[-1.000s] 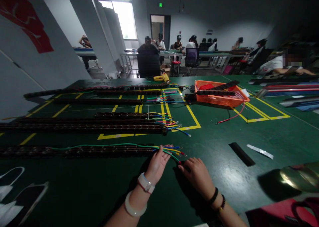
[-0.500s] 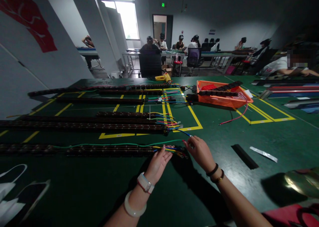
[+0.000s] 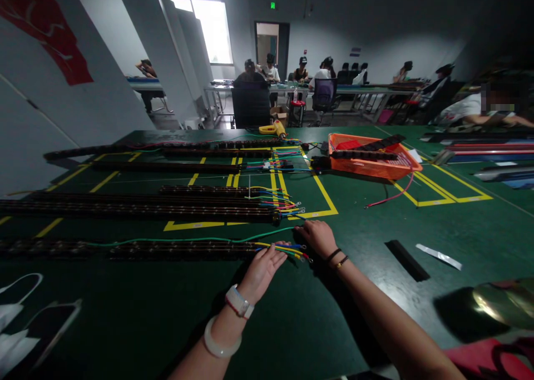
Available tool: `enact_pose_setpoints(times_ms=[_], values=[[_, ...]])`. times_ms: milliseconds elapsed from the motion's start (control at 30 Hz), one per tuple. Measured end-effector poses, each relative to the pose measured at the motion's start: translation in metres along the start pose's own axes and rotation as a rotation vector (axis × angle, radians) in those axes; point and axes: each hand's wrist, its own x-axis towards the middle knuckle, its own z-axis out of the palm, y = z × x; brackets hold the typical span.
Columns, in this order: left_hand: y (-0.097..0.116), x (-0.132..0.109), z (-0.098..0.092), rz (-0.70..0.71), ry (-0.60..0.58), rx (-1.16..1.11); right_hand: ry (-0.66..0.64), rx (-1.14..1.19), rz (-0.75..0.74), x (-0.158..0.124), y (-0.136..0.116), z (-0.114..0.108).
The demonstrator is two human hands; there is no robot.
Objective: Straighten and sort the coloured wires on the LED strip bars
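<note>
Green surface (image 3: 167, 307): carries the dark strip (image 3: 183, 250) lengthwise, presumably to support it.
Left hand (image 3: 261, 270): against the coloured wires (image 3: 294, 252) at the strip's right end, perhaps steadying them — whether its grip is clamped, I cannot tell.
Right hand (image 3: 319, 236): grip pinched on the green wire's (image 3: 167, 239) end, seemingly keeping it clear.
Green wire: along the strip, its end raised.
</note>
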Motion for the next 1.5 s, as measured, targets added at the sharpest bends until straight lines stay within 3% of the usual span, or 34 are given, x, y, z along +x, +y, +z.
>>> enact_pose_setpoints(times_ms=[267, 500, 800, 1033, 1133, 1333, 1500], values=[[-0.002, 0.001, -0.003, 0.014, -0.015, 0.018, 0.085, 0.257, 0.039, -0.043, 0.0, -0.024], [-0.003, 0.002, -0.003, 0.023, -0.021, 0.027, 0.043, 0.318, -0.044, -0.083, -0.017, -0.016], [-0.002, 0.001, -0.003, 0.011, -0.019, 0.034, 0.128, 0.284, -0.097, -0.083, -0.024, -0.011], [-0.001, -0.002, 0.002, -0.02, 0.004, 0.087, 0.272, 0.161, -0.156, -0.07, -0.019, -0.03], [-0.001, -0.003, 0.003, -0.016, 0.009, 0.057, 0.217, 0.098, -0.127, -0.051, -0.012, -0.034], [0.0, -0.002, 0.002, -0.01, 0.021, 0.048, -0.082, 0.002, -0.059, -0.025, -0.006, -0.016], [0.001, -0.001, 0.001, -0.018, 0.014, 0.076, -0.147, -0.047, -0.039, -0.017, -0.007, -0.009]])
